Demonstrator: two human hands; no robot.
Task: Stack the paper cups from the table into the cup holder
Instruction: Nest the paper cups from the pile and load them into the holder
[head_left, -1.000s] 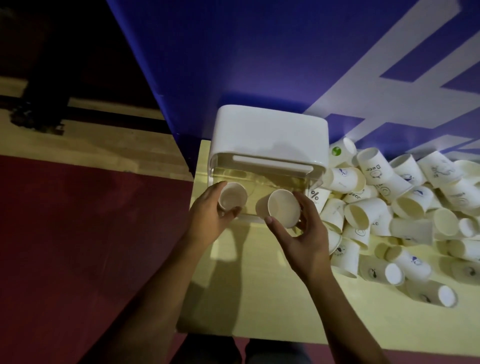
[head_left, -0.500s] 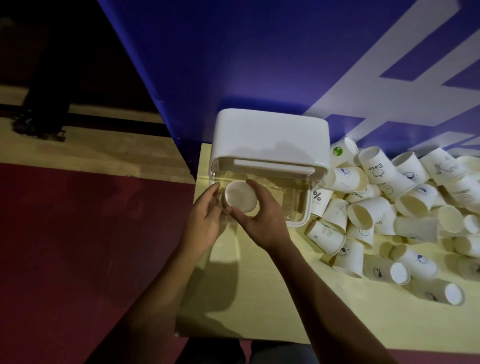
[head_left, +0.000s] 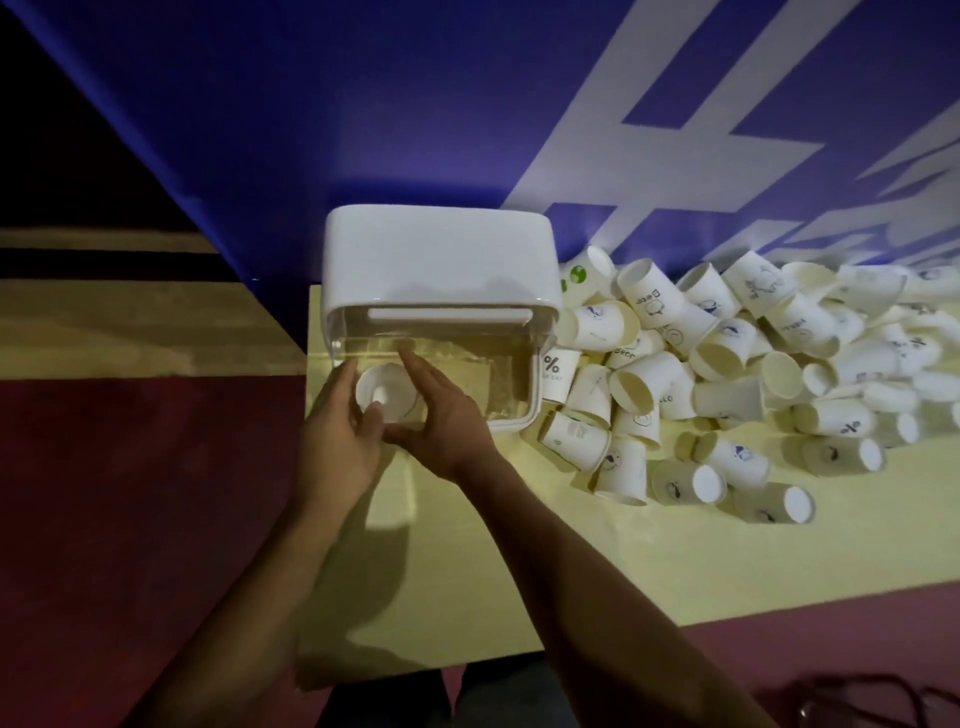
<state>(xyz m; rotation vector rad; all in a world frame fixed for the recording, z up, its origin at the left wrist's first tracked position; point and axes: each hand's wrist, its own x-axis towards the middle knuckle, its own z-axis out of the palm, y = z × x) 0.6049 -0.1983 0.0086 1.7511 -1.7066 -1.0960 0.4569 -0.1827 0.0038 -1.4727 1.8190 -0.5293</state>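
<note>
The cup holder (head_left: 441, 260) is a white box with a clear front, standing at the table's far left against the blue wall. A white paper cup (head_left: 383, 391) lies with its mouth toward me at the holder's left opening. My left hand (head_left: 340, 441) grips the cup from the left, thumb at its lower rim. My right hand (head_left: 441, 415) cups it from the right, with the fingers stretched up along the holder's clear front. A big pile of loose paper cups (head_left: 727, 374) lies to the right of the holder.
The pale yellow table (head_left: 519, 545) ends just left of the holder, with red floor (head_left: 130, 519) beyond. The blue wall with white markings (head_left: 467, 104) rises right behind. Dark cables (head_left: 883, 696) lie on the floor at bottom right.
One second ago each hand held a separate cup at the holder. My right hand moved left and its cup went into the left one. Both hands now hold the one stack.
</note>
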